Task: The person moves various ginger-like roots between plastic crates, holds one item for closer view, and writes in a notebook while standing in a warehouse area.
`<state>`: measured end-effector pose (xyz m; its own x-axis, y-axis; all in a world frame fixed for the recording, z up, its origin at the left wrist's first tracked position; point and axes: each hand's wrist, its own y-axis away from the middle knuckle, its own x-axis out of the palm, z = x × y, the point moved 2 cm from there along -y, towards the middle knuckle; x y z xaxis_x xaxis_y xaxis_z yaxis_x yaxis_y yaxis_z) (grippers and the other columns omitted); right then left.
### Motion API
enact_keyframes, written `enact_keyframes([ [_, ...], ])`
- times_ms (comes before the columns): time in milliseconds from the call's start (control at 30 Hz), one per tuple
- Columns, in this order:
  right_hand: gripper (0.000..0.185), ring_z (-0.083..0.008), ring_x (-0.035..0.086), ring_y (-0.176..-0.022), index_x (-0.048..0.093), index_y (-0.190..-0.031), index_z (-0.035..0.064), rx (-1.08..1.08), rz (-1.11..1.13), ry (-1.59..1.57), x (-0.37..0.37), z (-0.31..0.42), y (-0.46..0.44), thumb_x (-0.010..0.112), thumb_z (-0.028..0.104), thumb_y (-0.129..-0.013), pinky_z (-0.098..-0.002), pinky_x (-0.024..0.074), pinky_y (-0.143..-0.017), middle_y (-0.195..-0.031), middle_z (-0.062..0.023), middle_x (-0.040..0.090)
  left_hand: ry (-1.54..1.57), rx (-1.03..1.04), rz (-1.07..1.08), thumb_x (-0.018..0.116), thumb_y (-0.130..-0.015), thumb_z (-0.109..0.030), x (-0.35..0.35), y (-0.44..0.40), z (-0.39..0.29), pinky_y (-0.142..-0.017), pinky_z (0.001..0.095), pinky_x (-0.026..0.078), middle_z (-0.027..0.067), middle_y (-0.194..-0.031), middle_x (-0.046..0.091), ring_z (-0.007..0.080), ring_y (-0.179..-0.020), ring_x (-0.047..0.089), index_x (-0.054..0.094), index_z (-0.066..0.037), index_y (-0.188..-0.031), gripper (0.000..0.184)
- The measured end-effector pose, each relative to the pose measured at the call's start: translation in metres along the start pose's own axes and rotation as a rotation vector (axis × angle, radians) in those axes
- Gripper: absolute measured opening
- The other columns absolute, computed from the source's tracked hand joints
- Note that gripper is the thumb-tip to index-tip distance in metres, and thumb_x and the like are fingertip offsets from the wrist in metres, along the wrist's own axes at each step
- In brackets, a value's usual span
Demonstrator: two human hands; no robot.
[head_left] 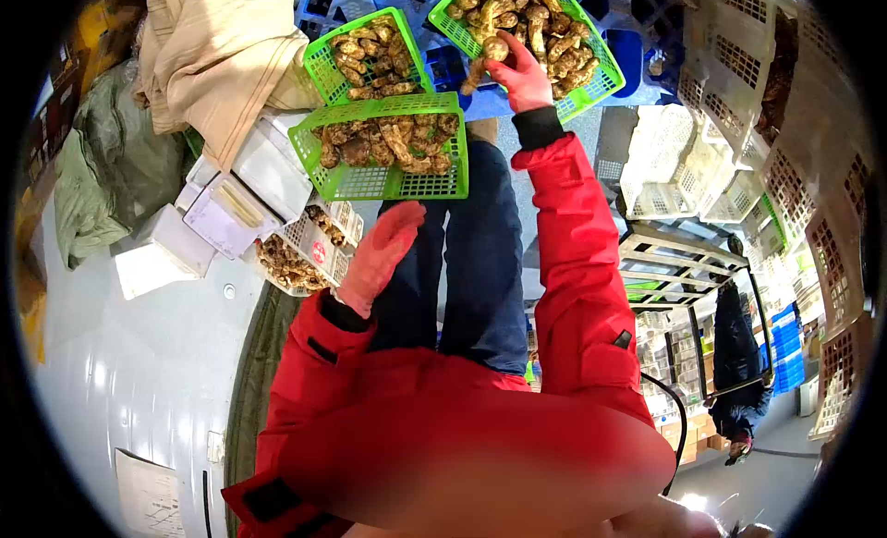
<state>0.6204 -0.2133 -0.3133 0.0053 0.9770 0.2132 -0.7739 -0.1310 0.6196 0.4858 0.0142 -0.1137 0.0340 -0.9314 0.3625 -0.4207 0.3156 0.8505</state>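
With our right hand [525, 81] we pinch a mushroom [495, 49]; our left hand [377, 259] extends empty. The mushroom seems light and easily bruised, best held gently by its stem.

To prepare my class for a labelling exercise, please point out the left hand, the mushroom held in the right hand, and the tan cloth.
Left hand [377, 258]: head view, on the back of the hand.
Held mushroom [495, 48]: head view, on its rounded cap.
Tan cloth [217, 62]: head view, on its folded middle.
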Motion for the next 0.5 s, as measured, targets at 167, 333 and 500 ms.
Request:
enact_keyframes([
  [167,0.061,-0.0308,0.059,-0.085,0.042,-0.123,0.011,0.003,-0.546,1.3,-0.039,0.0,-0.023,0.059,0.038,-0.072,-0.0402,0.0473,-0.068,-0.098,-0.0177,0.058,-0.036,-0.144,-0.227,0.047,-0.089,-0.029,-0.019,0.004,0.005,-0.093,0.0328,0.037,0.0137,-0.118,0.049,0.0221,-0.11,0.047,0.041,0.002,-0.122,0.045],
  [333,0.057,-0.0275,0.06,-0.089,0.036,-0.128,0.0162,0.387,-0.464,1.574,-0.045,-0.034,-0.063,0.054,0.033,-0.077,-0.0386,0.0477,-0.071,-0.103,-0.0116,0.058,0.006,-0.124,-0.275,0.044,-0.09,-0.031,-0.025,0.001,0.011,-0.093,0.0331,0.037,0.0148,-0.117,0.05,0.0226,-0.109,0.048,0.041,0.002,-0.122,0.046],
  [500,0.05,-0.0236,0.061,-0.076,0.045,-0.123,0.0154,0.06,-0.53,1.18,-0.055,-0.018,-0.038,0.057,0.026,-0.076,-0.0353,0.0473,-0.064,-0.086,-0.0082,0.063,-0.022,-0.132,-0.215,0.044,-0.09,-0.033,-0.011,0.006,0.004,-0.094,0.0334,0.036,0.0151,-0.118,0.05,0.0231,-0.109,0.048,0.041,0.002,-0.122,0.047],
])
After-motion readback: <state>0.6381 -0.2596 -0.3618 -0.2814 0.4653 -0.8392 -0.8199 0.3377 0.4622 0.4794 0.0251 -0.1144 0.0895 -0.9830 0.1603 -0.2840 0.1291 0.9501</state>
